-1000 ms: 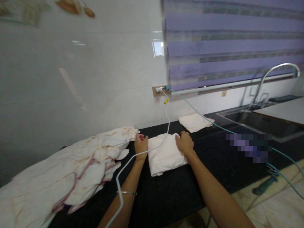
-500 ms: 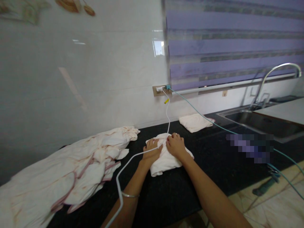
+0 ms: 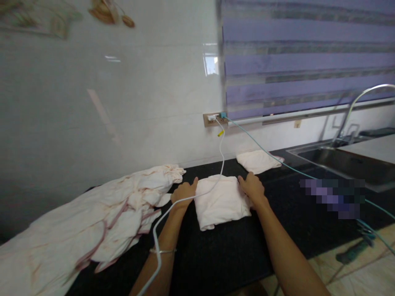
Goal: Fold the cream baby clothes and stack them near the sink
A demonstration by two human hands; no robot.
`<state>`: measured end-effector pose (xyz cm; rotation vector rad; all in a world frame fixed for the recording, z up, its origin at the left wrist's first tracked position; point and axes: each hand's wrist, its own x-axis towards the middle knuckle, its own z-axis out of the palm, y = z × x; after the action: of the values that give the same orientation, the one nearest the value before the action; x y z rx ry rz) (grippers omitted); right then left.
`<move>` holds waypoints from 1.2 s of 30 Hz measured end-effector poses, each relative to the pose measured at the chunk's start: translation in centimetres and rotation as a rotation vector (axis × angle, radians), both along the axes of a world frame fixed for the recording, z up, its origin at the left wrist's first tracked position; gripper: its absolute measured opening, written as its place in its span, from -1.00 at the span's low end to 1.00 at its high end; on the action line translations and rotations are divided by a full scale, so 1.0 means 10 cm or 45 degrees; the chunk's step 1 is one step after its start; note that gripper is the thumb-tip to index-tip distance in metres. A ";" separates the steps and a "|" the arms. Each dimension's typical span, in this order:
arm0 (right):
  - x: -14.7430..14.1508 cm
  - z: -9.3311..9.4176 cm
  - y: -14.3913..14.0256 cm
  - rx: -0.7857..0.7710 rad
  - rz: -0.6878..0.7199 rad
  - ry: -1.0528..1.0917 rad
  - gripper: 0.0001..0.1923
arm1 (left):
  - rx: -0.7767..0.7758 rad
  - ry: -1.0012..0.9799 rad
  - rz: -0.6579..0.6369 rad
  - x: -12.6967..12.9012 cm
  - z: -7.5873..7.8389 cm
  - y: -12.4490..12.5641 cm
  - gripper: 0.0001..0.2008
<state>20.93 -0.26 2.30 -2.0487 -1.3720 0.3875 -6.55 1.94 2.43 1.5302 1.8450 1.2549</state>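
A folded cream-white cloth (image 3: 226, 203) lies on the black counter in front of me, roughly square, with a loose corner at its near left. At its left edge is my left hand (image 3: 182, 194), fingers curled and thumb pointing up along the cloth's side. My right hand (image 3: 253, 190) is closed at the opposite edge, thumb toward the cloth. The fingertips of both hands are mostly hidden at the cloth's sides. A white cable (image 3: 182, 200) hangs in front, crossing the view over the cloth and my left wrist.
A heap of crumpled cream cloths with pink trim (image 3: 83, 224) covers the counter's left. Another folded cloth (image 3: 259, 161) lies by the wall. A teal cable (image 3: 296, 167) runs right from the wall socket (image 3: 210, 120). Farther right are a sink (image 3: 364, 164) and a tap (image 3: 348, 107).
My hands have moved apart, from lying on top of the folded cloth to its left and right edges. More of the cloth's top shows. The view has shifted slightly left.
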 end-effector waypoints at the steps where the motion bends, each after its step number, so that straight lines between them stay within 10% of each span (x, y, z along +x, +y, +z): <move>1: 0.01 -0.01 0.00 -0.047 0.022 0.008 -0.44 | -0.058 0.036 0.007 0.00 -0.01 -0.01 -0.54; 5: -0.14 -0.12 0.01 -0.092 0.143 0.034 -0.53 | -0.232 0.242 0.028 0.22 -0.09 -0.06 -0.42; 15: 0.01 -0.11 0.06 0.076 0.400 0.223 -0.55 | 0.043 -0.017 -0.276 0.36 -0.17 0.03 -0.73; 24: 0.21 -0.26 -0.58 0.174 0.572 -0.040 -0.84 | 0.073 -0.017 -0.285 0.30 -0.31 0.11 -0.78; 36: -0.11 -0.06 -1.07 -0.107 0.227 -0.338 -0.65 | 0.054 -0.111 -0.335 0.31 -0.31 0.12 -0.75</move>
<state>19.83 -10.99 1.73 -2.1098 -1.7322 0.2581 -3.40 3.13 -0.64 1.6511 1.5141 1.2217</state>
